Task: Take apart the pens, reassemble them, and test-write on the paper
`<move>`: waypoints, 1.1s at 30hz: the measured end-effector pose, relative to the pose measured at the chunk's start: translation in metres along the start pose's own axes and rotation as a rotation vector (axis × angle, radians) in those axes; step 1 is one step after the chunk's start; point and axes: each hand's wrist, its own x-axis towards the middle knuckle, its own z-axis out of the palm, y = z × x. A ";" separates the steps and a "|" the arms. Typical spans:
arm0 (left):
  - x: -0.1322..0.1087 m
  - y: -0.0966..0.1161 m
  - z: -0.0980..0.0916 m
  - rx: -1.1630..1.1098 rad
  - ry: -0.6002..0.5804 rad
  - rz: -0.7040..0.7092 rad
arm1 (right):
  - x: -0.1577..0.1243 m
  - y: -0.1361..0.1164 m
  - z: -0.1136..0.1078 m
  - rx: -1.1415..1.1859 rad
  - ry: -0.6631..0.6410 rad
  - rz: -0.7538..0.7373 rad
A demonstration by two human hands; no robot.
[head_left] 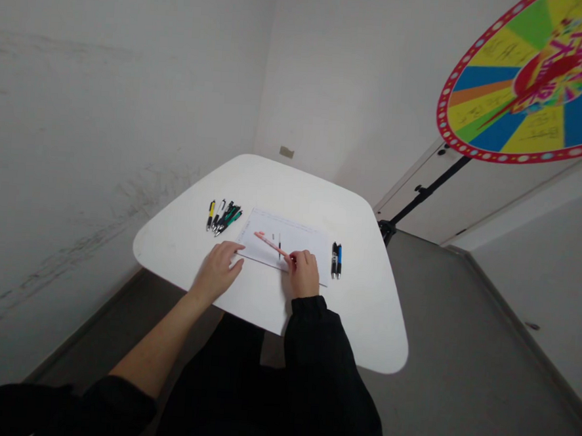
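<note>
My right hand (304, 273) pinches the lower right end of a long pink pen (270, 243), which slants up to the left over a white sheet of paper (258, 220). Whether it has a cap or ornament at its far end is too small to tell. On the paper, close to the pen, lies a thin dark piece (279, 246) with a tiny dark bit beside it. My left hand (219, 269) rests at the paper's left edge, fingers apart and holding nothing. Some handwriting runs along the sheet's top and left side.
Several click pens (222, 216) lie at the left of the white table (363, 328). Two more pens (336, 260), one black and one blue, lie right of the paper. A colourful prize wheel (506, 93) on a black stand rises at the right. Walls stand behind and left.
</note>
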 end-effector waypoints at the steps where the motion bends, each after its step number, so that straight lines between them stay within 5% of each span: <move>1: 0.000 0.000 0.000 -0.023 0.013 -0.011 | 0.000 -0.001 0.000 0.024 -0.017 -0.039; 6: 0.000 -0.001 -0.001 -0.077 0.014 -0.027 | 0.000 -0.004 0.002 0.099 -0.048 -0.145; 15: 0.005 0.004 -0.004 -0.134 -0.220 0.010 | -0.003 -0.010 -0.002 0.263 -0.038 -0.252; 23: 0.005 0.010 -0.008 -0.179 -0.157 -0.118 | -0.002 -0.004 0.001 0.085 -0.026 -0.113; 33: 0.004 0.009 -0.006 -0.177 -0.138 -0.130 | -0.003 -0.003 0.006 -0.074 -0.120 -0.140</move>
